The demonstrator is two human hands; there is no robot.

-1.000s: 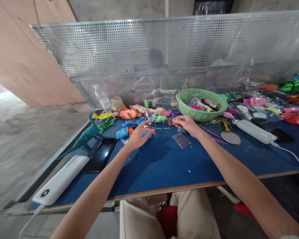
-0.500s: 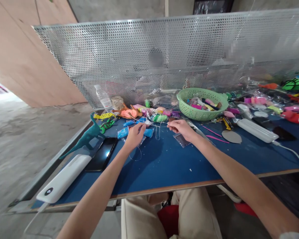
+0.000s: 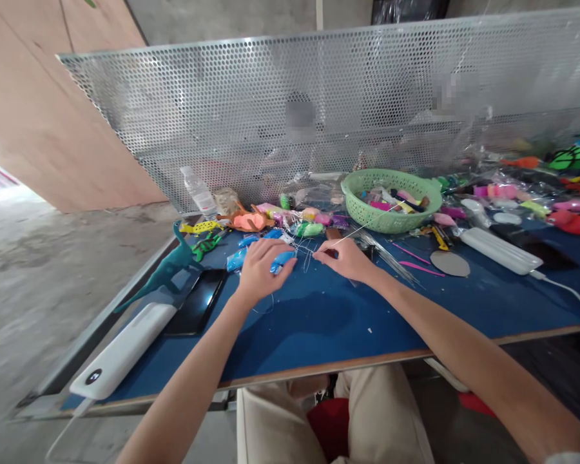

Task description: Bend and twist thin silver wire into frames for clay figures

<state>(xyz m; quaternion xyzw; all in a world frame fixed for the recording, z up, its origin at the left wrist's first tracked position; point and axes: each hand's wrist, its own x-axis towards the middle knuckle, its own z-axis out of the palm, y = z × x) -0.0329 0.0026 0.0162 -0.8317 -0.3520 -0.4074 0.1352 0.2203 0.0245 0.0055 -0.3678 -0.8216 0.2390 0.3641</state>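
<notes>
A thin, bent metal wire (image 3: 305, 259) with loops and crossing strands hangs over the blue tabletop between my hands. My right hand (image 3: 344, 259) pinches it between thumb and fingertips, and one long strand runs up and right from there towards the basket. Curved over the bright blue packets (image 3: 236, 259), my left hand (image 3: 265, 265) has its thumb and fingers apart, the fingertips close to the wire's left end. Whether they touch it is hard to tell. Straight loose wires (image 3: 391, 258) lie on the table beyond my right wrist.
A green basket (image 3: 391, 222) of colourful pieces stands behind my right hand. To the left are a teal dinosaur figure (image 3: 167, 267), a phone (image 3: 198, 303) and a white power bank (image 3: 125, 351). Pink tools (image 3: 421, 268) lie to the right. A perforated metal screen (image 3: 251, 103) closes the back.
My right hand has moved left and turned, bringing a long wire strand up to the right. The fingers of my left hand have spread from their pinch on the wire.
</notes>
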